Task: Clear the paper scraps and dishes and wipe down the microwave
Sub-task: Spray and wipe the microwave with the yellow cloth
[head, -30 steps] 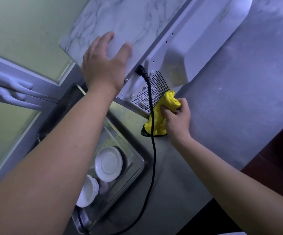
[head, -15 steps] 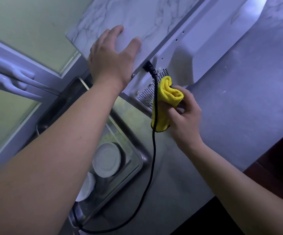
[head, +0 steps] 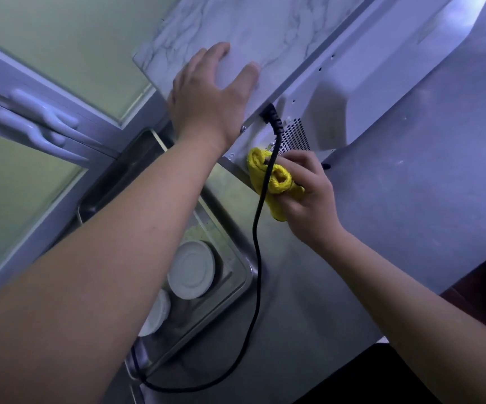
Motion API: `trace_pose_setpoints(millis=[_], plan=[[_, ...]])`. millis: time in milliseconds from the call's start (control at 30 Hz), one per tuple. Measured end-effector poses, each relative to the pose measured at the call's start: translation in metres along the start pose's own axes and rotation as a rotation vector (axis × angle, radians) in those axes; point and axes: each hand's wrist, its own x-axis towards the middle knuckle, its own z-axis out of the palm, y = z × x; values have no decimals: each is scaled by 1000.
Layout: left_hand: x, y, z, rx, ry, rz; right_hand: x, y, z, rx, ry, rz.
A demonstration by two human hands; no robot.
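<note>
Wipe-down step for sure. The dishes look sorted: two white plates [head: 190,269] sit in the steel sink [head: 250,271], down and to the left of the microwave [head: 323,106]. I can't spot any paper scraps anywhere.

The microwave sits on the steel counter [head: 411,214] with its back panel facing the camera. The right hand [head: 311,196] has a yellow cloth [head: 276,182] bunched up, with the fingers curled round it, and pushes it against the bottom corner of that back panel, just below the vent grille [head: 294,138]. The left hand [head: 206,97] is flat on the marble-patterned top at the microwave's near corner, fingers spread and straight. It isn't gripping anything, and my guess is it's bracing the box so it doesn't slide.

The tricky bit is the black power cord [head: 258,228], which comes out of the back panel and hangs right across the cloth. I reckon the next stroke has to work around or under it, going light near the plug end so it doesn't get yanked.
</note>
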Motion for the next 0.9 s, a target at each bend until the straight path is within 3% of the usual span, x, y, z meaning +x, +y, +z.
trace_pose_setpoints(millis=[233, 400, 600, 733, 900], plan=[[0, 2, -1, 9, 1, -20, -6, 36, 5, -226, -60, -182], [-1, 2, 0, 2, -8, -43, -35, 75, 0, -412, -169, 41], [-2, 4, -2, -6, -7, -36, -41, 74, 8, -647, -120, 104], [-1, 4, -3, 6, 2, -32, -34, 77, -12, -867, -121, 455], [0, 2, -2, 1, 15, -27, -9, 81, -55, -588, 70, 628]])
